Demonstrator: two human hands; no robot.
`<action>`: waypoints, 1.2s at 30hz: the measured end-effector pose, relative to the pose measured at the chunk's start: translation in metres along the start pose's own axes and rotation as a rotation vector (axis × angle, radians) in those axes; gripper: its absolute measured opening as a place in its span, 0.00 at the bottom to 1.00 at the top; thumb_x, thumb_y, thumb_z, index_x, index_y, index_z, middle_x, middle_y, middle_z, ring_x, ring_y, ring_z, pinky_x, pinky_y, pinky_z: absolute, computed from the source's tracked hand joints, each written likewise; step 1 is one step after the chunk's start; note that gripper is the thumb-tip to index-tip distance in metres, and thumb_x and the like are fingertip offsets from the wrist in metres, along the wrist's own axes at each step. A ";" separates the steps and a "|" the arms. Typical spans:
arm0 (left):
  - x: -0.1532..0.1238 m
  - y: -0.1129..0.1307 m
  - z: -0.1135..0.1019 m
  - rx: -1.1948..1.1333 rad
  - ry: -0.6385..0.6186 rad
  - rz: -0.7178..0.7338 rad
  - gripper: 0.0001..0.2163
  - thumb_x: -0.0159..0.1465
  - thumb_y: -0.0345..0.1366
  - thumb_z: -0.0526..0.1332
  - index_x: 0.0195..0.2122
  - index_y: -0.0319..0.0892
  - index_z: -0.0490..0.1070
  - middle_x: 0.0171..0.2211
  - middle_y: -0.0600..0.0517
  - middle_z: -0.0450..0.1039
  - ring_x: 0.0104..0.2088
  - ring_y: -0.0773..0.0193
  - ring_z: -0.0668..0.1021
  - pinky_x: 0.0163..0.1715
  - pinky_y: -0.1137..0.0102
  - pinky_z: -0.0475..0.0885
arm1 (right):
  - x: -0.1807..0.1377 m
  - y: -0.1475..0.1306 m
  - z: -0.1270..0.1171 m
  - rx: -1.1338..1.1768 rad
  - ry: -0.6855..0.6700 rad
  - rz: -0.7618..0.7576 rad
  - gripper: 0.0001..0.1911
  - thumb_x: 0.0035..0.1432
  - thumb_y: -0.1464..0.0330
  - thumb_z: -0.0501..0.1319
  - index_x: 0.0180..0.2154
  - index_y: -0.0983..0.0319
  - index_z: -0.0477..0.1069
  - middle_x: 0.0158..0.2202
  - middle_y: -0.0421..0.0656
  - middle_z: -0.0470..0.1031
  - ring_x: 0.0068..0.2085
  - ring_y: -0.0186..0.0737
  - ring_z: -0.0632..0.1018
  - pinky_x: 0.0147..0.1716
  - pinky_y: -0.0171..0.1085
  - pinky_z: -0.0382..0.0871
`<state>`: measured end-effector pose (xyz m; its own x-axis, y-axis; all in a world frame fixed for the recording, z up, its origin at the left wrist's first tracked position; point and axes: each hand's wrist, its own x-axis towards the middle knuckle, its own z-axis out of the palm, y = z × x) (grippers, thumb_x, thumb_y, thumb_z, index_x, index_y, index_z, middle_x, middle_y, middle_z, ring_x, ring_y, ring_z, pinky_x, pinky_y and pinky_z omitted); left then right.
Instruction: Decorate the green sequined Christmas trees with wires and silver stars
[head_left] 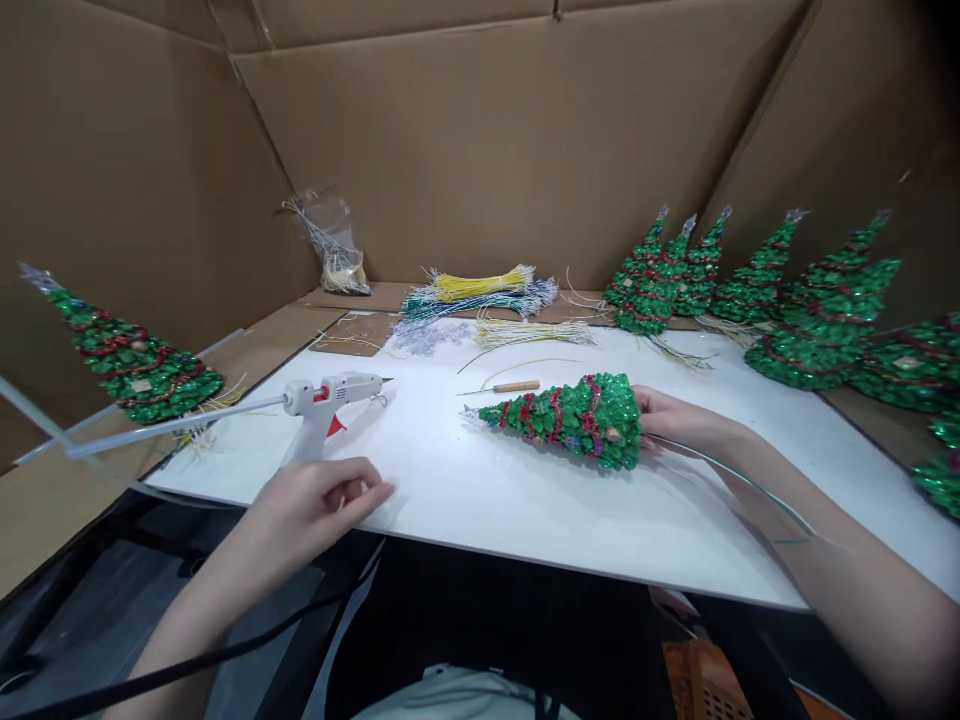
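One shiny green cone-shaped tree (574, 420), base in R hand (670, 420); L hand (319, 503) curled nr white table's (457, 515) front edge, can't tell if holding smth.

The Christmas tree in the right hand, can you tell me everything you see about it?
The Christmas tree is a cone of shiny, tinsel-like green tiers, wrapped with red garland and dotted with small colored balls. A pale, clear ornament tops it. It points sideways over the white tabletop, tip to the left, its wide base held by the right hand. Thin wires trail from the base end. Contact with the tabletop is unclear.
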<state>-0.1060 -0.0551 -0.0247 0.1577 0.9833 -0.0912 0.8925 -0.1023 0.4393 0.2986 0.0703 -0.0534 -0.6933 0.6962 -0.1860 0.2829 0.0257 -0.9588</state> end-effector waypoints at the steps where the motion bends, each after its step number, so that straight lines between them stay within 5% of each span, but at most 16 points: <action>1: -0.008 -0.009 -0.002 -0.035 0.050 -0.054 0.21 0.64 0.56 0.54 0.30 0.46 0.76 0.25 0.55 0.75 0.28 0.61 0.73 0.28 0.72 0.62 | 0.000 0.000 0.000 0.001 0.005 0.002 0.13 0.56 0.60 0.66 0.37 0.63 0.76 0.16 0.33 0.64 0.17 0.26 0.58 0.14 0.30 0.49; 6: -0.033 -0.044 -0.009 -0.027 0.390 -0.309 0.20 0.58 0.59 0.59 0.29 0.46 0.73 0.24 0.56 0.73 0.26 0.62 0.71 0.28 0.72 0.63 | 0.001 0.002 0.000 -0.021 0.027 -0.007 0.16 0.53 0.58 0.68 0.26 0.63 0.71 0.15 0.33 0.62 0.16 0.26 0.58 0.13 0.30 0.49; 10: -0.024 -0.051 -0.013 0.070 0.532 -0.372 0.17 0.60 0.55 0.60 0.40 0.49 0.70 0.29 0.57 0.71 0.31 0.62 0.73 0.32 0.72 0.65 | 0.001 0.001 0.001 -0.019 0.020 -0.018 0.18 0.54 0.57 0.68 0.24 0.63 0.70 0.14 0.32 0.59 0.16 0.25 0.58 0.14 0.29 0.49; 14: 0.001 -0.041 -0.016 0.183 0.466 -0.265 0.19 0.63 0.56 0.58 0.43 0.45 0.67 0.39 0.52 0.71 0.37 0.57 0.74 0.35 0.70 0.66 | 0.000 0.002 0.004 0.017 0.030 0.004 0.15 0.54 0.58 0.68 0.29 0.63 0.71 0.16 0.32 0.62 0.16 0.26 0.58 0.14 0.29 0.49; 17: 0.019 -0.032 -0.015 0.258 0.451 -0.253 0.18 0.64 0.56 0.55 0.31 0.45 0.64 0.34 0.49 0.69 0.36 0.53 0.74 0.34 0.67 0.66 | 0.000 0.004 0.004 0.002 0.046 0.006 0.16 0.53 0.57 0.67 0.26 0.63 0.69 0.15 0.32 0.61 0.16 0.26 0.59 0.15 0.30 0.49; 22: 0.035 -0.034 -0.010 0.175 0.430 -0.378 0.21 0.61 0.58 0.57 0.25 0.45 0.65 0.23 0.52 0.68 0.33 0.51 0.74 0.28 0.68 0.64 | 0.001 0.004 0.003 -0.036 0.061 0.002 0.16 0.53 0.58 0.67 0.23 0.63 0.68 0.14 0.33 0.61 0.16 0.27 0.59 0.15 0.30 0.49; 25: 0.038 -0.039 -0.003 0.050 0.453 -0.404 0.21 0.60 0.58 0.59 0.29 0.43 0.74 0.26 0.53 0.74 0.35 0.51 0.77 0.29 0.68 0.66 | 0.001 0.003 0.004 -0.017 0.064 -0.003 0.13 0.54 0.61 0.66 0.24 0.63 0.70 0.14 0.33 0.61 0.16 0.26 0.59 0.15 0.31 0.48; 30: 0.034 -0.032 0.012 -0.341 0.528 -0.336 0.24 0.57 0.56 0.65 0.45 0.42 0.79 0.45 0.49 0.81 0.48 0.48 0.79 0.41 0.66 0.73 | 0.001 -0.001 0.009 0.040 0.065 0.012 0.12 0.52 0.62 0.67 0.25 0.62 0.71 0.13 0.32 0.59 0.15 0.26 0.58 0.14 0.31 0.47; 36: 0.019 0.003 0.017 -0.491 0.336 -0.112 0.22 0.59 0.55 0.64 0.43 0.43 0.79 0.44 0.47 0.81 0.44 0.50 0.80 0.41 0.66 0.76 | 0.001 -0.003 0.010 0.064 0.089 0.029 0.12 0.50 0.61 0.67 0.26 0.63 0.72 0.14 0.32 0.60 0.14 0.26 0.57 0.13 0.31 0.47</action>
<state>-0.0928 -0.0394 -0.0404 -0.1394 0.9860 0.0916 0.5841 0.0072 0.8116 0.2903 0.0634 -0.0530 -0.6228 0.7572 -0.1969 0.2576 -0.0392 -0.9654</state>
